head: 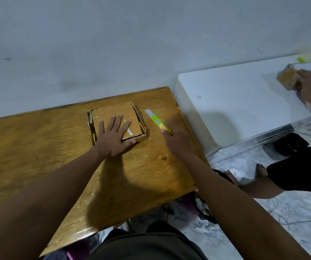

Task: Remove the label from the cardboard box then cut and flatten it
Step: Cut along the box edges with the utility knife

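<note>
My left hand (113,136) lies flat on the cardboard box (116,121), fingers straight and spread, palm pressing the top panel; nothing is grasped. The box sits on the wooden table (38,147), toward the far edge near the wall (113,44). Its top panel sits sunk within the raised side walls. A pale strip (129,131) runs diagonally across the top panel, just right of my fingers.

Just right of the box, apart from it, a green and yellow utility knife (155,121) lies on the table, its pale tip pointing away from me. My right hand (177,141) is at the knife's near end, fingertips touching the handle. I cannot tell whether the fingers have closed round it; that end is covered by my hand.

Further right, a white table (245,94) adjoins the wooden one. On its far right corner another person's hand (310,85) rests on a second cardboard box (288,78), blurred. That person's dark clothing (301,166) shows at the right edge.
</note>
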